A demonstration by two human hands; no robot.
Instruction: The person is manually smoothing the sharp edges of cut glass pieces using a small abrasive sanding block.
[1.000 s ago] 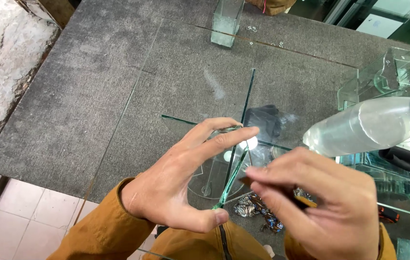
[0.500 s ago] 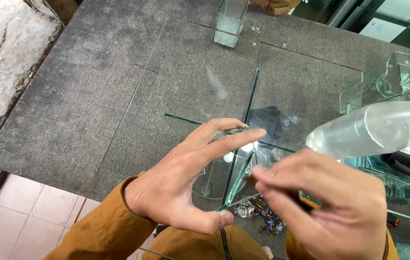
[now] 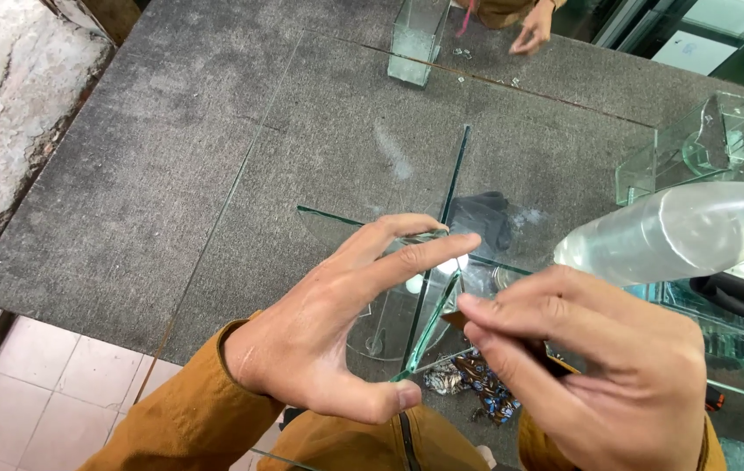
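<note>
While the left hand (image 3: 328, 340) spreads wide, thumb at the near lower end and fingertips at the far upper end of an upright glass pane (image 3: 431, 314), the right hand (image 3: 599, 366) pinches a small brown piece (image 3: 456, 319) between thumb and forefinger, held right against the pane's near edge; what the piece is can't be told. The pane stands on edge directly ahead of the person, between the two hands, over a flat curved glass piece (image 3: 380, 323) lying on the bench (image 3: 145, 192). Judgement: thin sheet glass, stiff, brittle, slick, with sharp greenish edges, light enough for one hand but it will tip if let go, so hold it by opposite edges with finger pads as the left hand does, never across the face. Mustard sleeves (image 3: 188, 419) show at both wrists. Under the glass near the lap sits a cluster of small wrapped bits (image 3: 476, 392). Just right, a clear plastic bottle with a blue cap (image 3: 677, 231) lies tilted, close above the right hand. A second long glass strip (image 3: 455, 174) runs away across the grey bench. Right side: a clear glass box assembly (image 3: 703, 148). Far end: a small upright glass box (image 3: 415, 39), and another person's hand (image 3: 531, 33) touching tiny parts on the bench.
</note>
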